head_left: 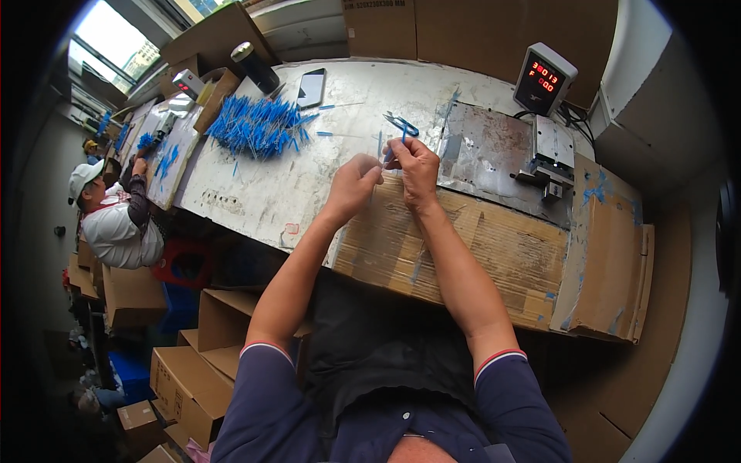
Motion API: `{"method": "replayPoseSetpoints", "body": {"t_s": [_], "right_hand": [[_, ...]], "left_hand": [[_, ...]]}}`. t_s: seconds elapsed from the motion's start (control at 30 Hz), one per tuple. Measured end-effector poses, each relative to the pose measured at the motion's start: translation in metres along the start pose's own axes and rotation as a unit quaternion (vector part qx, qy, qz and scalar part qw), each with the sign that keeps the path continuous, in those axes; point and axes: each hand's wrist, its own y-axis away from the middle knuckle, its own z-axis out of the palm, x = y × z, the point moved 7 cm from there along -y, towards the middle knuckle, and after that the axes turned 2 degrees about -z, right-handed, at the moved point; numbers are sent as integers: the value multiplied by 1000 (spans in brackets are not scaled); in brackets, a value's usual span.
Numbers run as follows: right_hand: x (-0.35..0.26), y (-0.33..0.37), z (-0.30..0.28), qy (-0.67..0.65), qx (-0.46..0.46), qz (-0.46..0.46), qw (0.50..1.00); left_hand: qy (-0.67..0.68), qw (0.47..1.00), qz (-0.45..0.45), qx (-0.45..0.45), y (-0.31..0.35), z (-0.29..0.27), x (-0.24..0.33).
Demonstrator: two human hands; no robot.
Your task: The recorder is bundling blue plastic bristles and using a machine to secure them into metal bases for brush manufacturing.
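Observation:
My left hand (pixel 355 185) is closed in a pinch above the front of the table, with a thin pale-blue strip (pixel 380 143) standing up at its fingertips. Close beside it, my right hand (pixel 417 171) pinches a short, darker blue strip (pixel 404 132). The fingertips of both hands nearly meet, and the lower ends of the strips are hidden by the fingers. Just beyond my right hand lies a pair of blue-handled snips (pixel 400 123). To the left, a large heap of thin blue-and-clear strips (pixel 258 127) covers part of the white table (pixel 255 193).
At the right stand a metal press-like device (pixel 553 150) on a metal plate (pixel 486 150) and a red-lit display box (pixel 544 81). Cardboard (pixel 455 247) covers the near edge. A phone (pixel 312 88) and a dark flask (pixel 256 68) sit behind the heap. Another person (pixel 116 216) works at the left.

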Motion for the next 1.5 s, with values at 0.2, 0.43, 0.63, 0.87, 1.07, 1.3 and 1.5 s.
{"method": "replayPoseSetpoints", "body": {"t_s": [0.2, 0.43, 0.63, 0.87, 1.07, 1.3, 1.5], "right_hand": [[-19, -6, -23, -91, 119, -53, 987], [-5, -6, -16, -11, 34, 11, 999], [-4, -2, -5, 143, -42, -14, 989], [-27, -11, -31, -43, 122, -32, 991], [-45, -5, -27, 24, 121, -143, 982], [-39, 23, 19, 235, 9, -215, 948], [-2, 11, 23, 29, -93, 83, 992]], "left_hand": [[18, 999, -18, -23, 16, -6, -8], [21, 999, -29, -15, 17, -6, -14], [-16, 999, -12, -41, 18, 1, -2], [-58, 997, 9, -50, 28, -12, -12], [-5, 999, -33, 32, 26, -35, -16], [-511, 820, 258, 29, 37, -5, 61], [-525, 743, 416, -1, 36, 8, 93]]}}
